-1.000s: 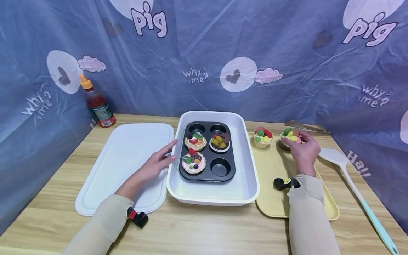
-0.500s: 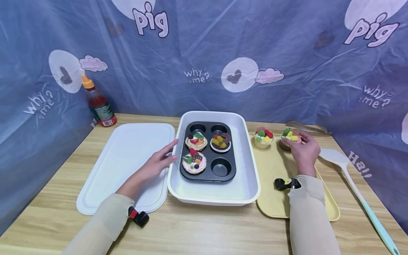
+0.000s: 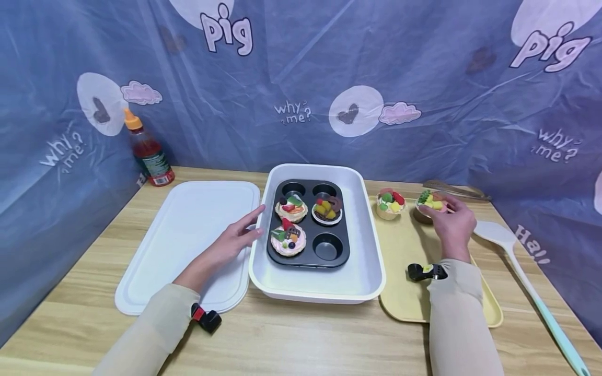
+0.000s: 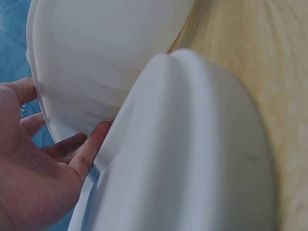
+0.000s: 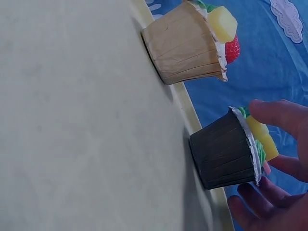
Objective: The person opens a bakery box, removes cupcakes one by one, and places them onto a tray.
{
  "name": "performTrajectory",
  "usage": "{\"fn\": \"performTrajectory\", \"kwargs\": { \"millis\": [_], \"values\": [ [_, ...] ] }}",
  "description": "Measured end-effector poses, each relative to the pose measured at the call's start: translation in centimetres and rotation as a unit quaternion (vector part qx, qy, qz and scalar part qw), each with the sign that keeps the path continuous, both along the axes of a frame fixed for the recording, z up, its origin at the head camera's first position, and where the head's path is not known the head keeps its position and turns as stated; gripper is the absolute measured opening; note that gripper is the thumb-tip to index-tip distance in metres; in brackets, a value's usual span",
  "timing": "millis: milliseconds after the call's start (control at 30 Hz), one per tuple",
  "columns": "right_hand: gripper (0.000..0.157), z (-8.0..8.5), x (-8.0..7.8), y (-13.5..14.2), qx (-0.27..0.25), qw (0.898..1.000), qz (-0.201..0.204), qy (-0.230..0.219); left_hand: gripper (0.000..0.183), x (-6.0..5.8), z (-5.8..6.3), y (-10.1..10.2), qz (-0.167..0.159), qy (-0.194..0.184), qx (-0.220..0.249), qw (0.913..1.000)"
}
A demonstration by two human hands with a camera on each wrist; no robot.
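My right hand (image 3: 452, 222) holds a cupcake in a dark brown paper cup (image 5: 224, 151) by its upper rim, thumb on one side and fingers on the other. Green and yellow toppings show on it, and it stands at the back of a yellow tray (image 3: 404, 261). Beside it is a cupcake in a tan cup (image 5: 185, 45). The fingers of my left hand (image 3: 230, 240) lie extended against the left rim of a white bin (image 4: 101, 53). Inside the bin sits a black muffin pan (image 3: 308, 256) bearing several fruit-topped tarts, including a pink-cream one (image 3: 288, 245).
A flat white tray or lid (image 3: 188, 235) lies left of the bin. A red sauce bottle (image 3: 151, 156) with an orange cap stands at the back left. On the right lie a white spatula with a mint handle (image 3: 531, 287) and a brown utensil (image 3: 453, 189).
The whole view has shifted slightly to the right. Both hands stay at the same things, the right at the brown cupcake and the left at the bin rim.
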State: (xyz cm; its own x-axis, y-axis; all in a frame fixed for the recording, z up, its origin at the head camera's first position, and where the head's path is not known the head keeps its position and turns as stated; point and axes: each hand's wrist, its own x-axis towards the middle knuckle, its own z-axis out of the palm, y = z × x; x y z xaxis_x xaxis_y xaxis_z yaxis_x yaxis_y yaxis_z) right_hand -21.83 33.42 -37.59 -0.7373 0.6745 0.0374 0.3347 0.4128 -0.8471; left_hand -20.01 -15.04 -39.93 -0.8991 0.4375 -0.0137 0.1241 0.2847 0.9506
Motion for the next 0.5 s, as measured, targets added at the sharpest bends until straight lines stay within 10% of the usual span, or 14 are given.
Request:
{"fn": "performTrajectory", "kwargs": {
  "millis": [500],
  "values": [
    [0.079, 3.0, 1.0, -0.1, -0.062, 0.998, -0.013, -0.008, 0.063, 0.0, 0.0, -0.1, 0.002, -0.005, -0.011, 0.9999]
  ]
}}
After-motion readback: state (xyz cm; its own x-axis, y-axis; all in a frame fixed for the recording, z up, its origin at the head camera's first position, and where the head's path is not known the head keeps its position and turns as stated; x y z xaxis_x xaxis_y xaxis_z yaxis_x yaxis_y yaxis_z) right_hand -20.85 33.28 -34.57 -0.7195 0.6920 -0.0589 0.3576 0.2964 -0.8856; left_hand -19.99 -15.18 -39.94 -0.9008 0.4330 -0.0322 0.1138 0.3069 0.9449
